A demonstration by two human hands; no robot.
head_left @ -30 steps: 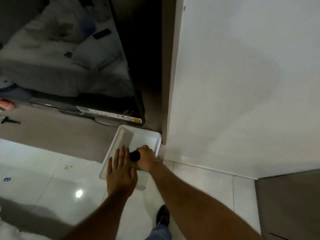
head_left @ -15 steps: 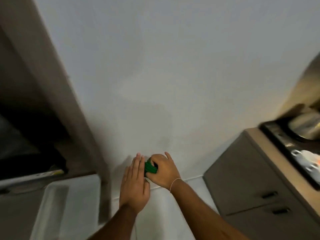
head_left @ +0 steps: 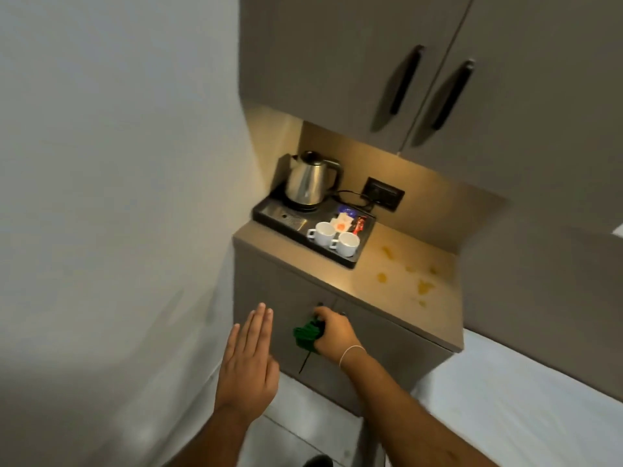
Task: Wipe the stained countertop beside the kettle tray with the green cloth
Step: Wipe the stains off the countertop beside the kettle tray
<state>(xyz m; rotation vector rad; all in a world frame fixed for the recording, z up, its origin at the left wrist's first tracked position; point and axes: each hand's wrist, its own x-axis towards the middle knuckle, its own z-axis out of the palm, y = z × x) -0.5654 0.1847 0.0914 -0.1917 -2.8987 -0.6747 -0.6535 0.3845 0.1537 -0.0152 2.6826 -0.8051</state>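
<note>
Head view: we carry the green cloth point(head_left: 306, 336) toward the stained desk point(head_left: 408, 281).
Our right hand point(head_left: 332, 333) has its grip clamped on the bunched cloth, below the stains beside the kettle tray point(head_left: 337, 256); our left hand point(head_left: 247, 358) stays flat, fingers spread apart, likely for balance.

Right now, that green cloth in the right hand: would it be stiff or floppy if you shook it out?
Probably floppy: the cloth is bunched small inside the right hand, and a thin strand dangles limp below it. Likely light too, since one hand carries it easily. Spread flat, it should drape over the counter stains.
</note>
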